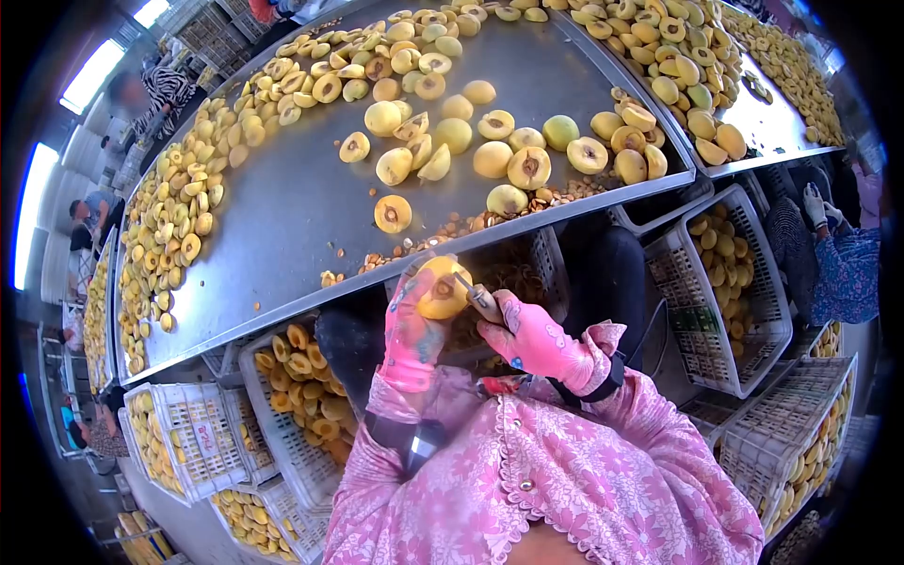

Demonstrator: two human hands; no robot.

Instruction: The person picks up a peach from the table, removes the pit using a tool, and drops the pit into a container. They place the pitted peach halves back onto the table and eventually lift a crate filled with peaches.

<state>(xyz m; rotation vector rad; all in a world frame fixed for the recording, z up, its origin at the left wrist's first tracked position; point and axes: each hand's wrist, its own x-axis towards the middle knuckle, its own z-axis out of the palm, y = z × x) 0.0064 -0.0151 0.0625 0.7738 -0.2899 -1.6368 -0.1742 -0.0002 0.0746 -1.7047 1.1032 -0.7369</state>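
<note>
My left hand (412, 337), in a pink glove, holds up a halved yellow peach (437, 299) with its cut face and brown centre showing. In my right hand (539, 341), also pink-gloved, is a pitting tool (486, 303) with a short handle. Its thin metal end touches the cut face of the peach; the exact tip shape is hard to make out. Both hands are just in front of the metal table's edge. Beyond them on the tabletop lies a peach half (393, 214), cut side up, near scattered pit pieces (452, 229).
A metal table (282, 240) carries heaps of peach halves (188, 202). White plastic crates of peaches stand at my left (259, 377) and right (659, 259). A second table (767, 118) adjoins on the right. Other people work at the far left and right, including a gloved co-worker's hand (815, 202).
</note>
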